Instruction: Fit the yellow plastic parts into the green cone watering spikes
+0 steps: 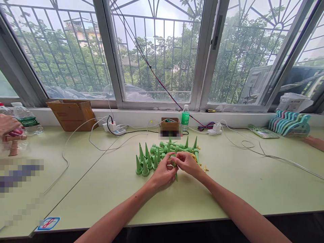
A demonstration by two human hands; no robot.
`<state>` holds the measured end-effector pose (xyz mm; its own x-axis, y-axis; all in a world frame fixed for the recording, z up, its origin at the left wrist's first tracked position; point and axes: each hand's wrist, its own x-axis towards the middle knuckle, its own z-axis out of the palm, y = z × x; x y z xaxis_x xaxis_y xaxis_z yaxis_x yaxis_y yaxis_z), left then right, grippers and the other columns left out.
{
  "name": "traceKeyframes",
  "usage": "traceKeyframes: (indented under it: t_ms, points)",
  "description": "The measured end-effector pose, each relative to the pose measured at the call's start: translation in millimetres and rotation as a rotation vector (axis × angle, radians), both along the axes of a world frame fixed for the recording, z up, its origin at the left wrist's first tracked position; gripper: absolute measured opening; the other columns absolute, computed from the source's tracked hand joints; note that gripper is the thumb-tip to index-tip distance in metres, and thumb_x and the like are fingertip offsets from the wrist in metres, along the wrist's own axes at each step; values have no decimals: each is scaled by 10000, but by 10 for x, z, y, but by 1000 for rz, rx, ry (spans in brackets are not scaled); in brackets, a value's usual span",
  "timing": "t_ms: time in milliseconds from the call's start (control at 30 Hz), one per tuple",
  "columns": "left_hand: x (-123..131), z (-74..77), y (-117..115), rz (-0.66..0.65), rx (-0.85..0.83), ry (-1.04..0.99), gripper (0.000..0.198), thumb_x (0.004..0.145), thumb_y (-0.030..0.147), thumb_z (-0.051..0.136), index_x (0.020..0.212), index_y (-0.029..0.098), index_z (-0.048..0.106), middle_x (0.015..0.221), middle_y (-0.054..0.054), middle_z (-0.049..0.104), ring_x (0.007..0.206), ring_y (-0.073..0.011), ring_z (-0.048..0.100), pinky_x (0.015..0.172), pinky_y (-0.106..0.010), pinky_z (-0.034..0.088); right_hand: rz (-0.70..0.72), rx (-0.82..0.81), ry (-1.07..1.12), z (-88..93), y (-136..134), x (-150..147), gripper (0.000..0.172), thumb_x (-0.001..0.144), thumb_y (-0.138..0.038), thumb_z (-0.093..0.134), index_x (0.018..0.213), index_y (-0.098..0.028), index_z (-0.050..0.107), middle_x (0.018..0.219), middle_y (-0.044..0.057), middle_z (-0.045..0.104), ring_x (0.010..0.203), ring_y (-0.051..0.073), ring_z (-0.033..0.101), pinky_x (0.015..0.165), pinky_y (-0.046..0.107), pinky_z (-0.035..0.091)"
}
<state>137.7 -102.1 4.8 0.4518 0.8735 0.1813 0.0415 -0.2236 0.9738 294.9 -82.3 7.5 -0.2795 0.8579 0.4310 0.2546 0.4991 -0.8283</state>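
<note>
My left hand (164, 172) is closed around a green plastic spike (176, 177), its pointed tip showing below the fingers. My right hand (187, 163) pinches at the spike's upper end, close against the left fingertips. Whatever small part sits between those fingers is mostly hidden. Left of my hands, several green cone-shaped spikes (145, 168) stand upright on their round caps. Behind my hands lies a pile of more green spikes (157, 149), some on their sides. Small yellow plastic pieces (205, 168) are scattered by the right side of the pile, partly covered by my right hand.
A small cardboard box (170, 125) and a green-labelled bottle (185, 116) stand behind the pile. White cables (240, 141) and power strips (115, 129) run along the back. A large carton (72, 114) and pastel hangers (290, 124) flank them. Other people's hands (8, 124) show at both edges.
</note>
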Motion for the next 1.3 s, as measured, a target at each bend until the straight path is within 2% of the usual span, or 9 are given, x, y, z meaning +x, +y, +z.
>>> traceKeyframes:
  t_ms: [200, 367, 600, 700, 800, 967, 1300]
  points:
    - [2, -18, 13, -8, -5, 2, 512, 833, 315, 633, 1284, 221, 409, 752, 35, 565, 437, -54, 504, 421, -181, 413, -13, 23, 1, -1, 0, 0, 400, 874, -423, 589, 576, -190, 460, 517, -33, 466, 490, 98, 388, 462, 225, 291]
    - [-5, -44, 39, 3, -11, 38, 554, 841, 361, 616, 1321, 211, 382, 762, 33, 556, 429, -72, 516, 413, -207, 427, -57, 32, 20, -10, 23, 15, 409, 876, -432, 581, 576, -190, 446, 514, -36, 438, 481, 98, 376, 455, 226, 283]
    - [-21, -25, 50, 117, 181, 292, 606, 828, 342, 602, 1374, 154, 418, 675, 41, 546, 517, -111, 522, 504, -235, 405, -367, 182, 58, -19, 147, 131, 477, 906, -468, 506, 549, -202, 336, 505, -53, 302, 491, 93, 277, 465, 236, 236]
    - [-24, -35, 54, 145, 246, 369, 617, 824, 326, 595, 1385, 137, 419, 652, 40, 549, 568, -133, 515, 561, -255, 408, -441, 230, 19, -18, 183, 178, 476, 915, -463, 484, 554, -204, 315, 505, -55, 287, 498, 96, 273, 478, 241, 234]
    - [-35, -61, 63, 146, 268, 419, 595, 831, 316, 576, 1376, 136, 417, 659, 32, 575, 588, -146, 521, 596, -264, 408, -450, 253, -23, -33, 209, 202, 478, 923, -469, 464, 556, -204, 312, 499, -56, 283, 497, 98, 275, 485, 243, 238]
    - [-46, -69, 60, 176, 324, 516, 362, 837, 303, 554, 1169, 161, 568, 631, 24, 574, 611, -163, 529, 615, -268, 385, -418, 259, -68, -65, 236, 213, 476, 925, -470, 454, 557, -205, 311, 495, -58, 281, 488, 98, 272, 483, 243, 238]
    - [-53, -95, 50, 228, 361, 586, 403, 853, 222, 503, 1253, 177, 491, 610, 30, 555, 651, -183, 529, 639, -267, 365, -388, 258, -106, -76, 248, 213, 465, 934, -448, 450, 557, -202, 332, 501, -58, 289, 487, 97, 265, 486, 245, 234]
